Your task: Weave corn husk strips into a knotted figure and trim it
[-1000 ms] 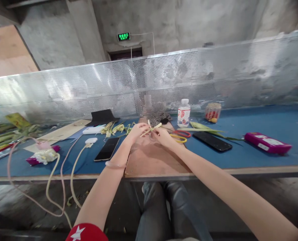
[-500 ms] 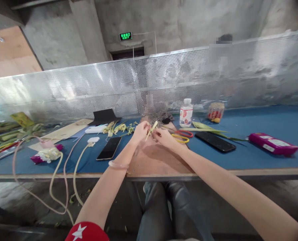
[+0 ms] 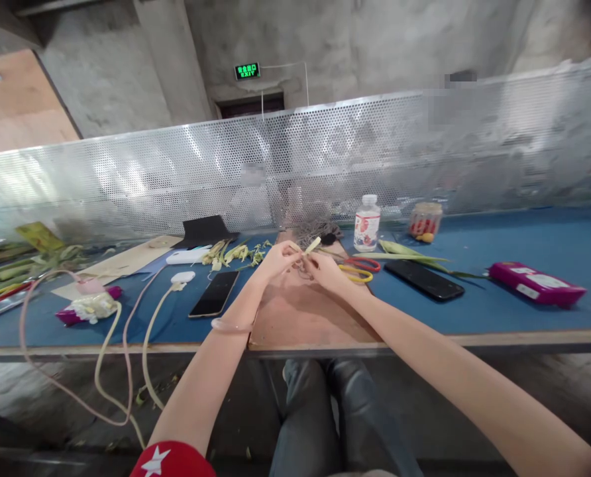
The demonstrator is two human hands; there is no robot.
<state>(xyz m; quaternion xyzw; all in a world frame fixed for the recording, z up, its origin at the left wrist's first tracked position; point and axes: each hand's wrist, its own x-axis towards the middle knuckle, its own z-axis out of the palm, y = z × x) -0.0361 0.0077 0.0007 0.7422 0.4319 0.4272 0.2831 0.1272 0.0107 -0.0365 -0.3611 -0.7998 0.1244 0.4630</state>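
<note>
Worktop seen from the head camera, clock directions read from the hands, twelve o'clock pointing away from the person. A perforated silver metal screen (image 3: 191,165) stands upright across the far edge, from ten o'clock to two. The long blue-surfaced worktop (image 3: 499,245) extends to nine and three o'clock. A flat brown wooden board (image 3: 315,318) lies on it, beneath the hands and toward six o'clock. A glossy magenta rectangular pack (image 3: 537,285) lies well apart at three o'clock; nearer, toward four, is a black rectangular phone (image 3: 425,279). The bare left hand (image 3: 278,260) and bare right hand (image 3: 325,270) meet above the board, fingers drawn into narrow pinches. At two o'clock stands a white-capped bottle (image 3: 367,225) with a red-and-white label. Red and yellow looped handles (image 3: 356,274) lie just beside the right hand at three o'clock. A pale yellow-green flat strip (image 3: 314,245) is held between both hands' fingertips, its free end tilted toward one o'clock.
</note>
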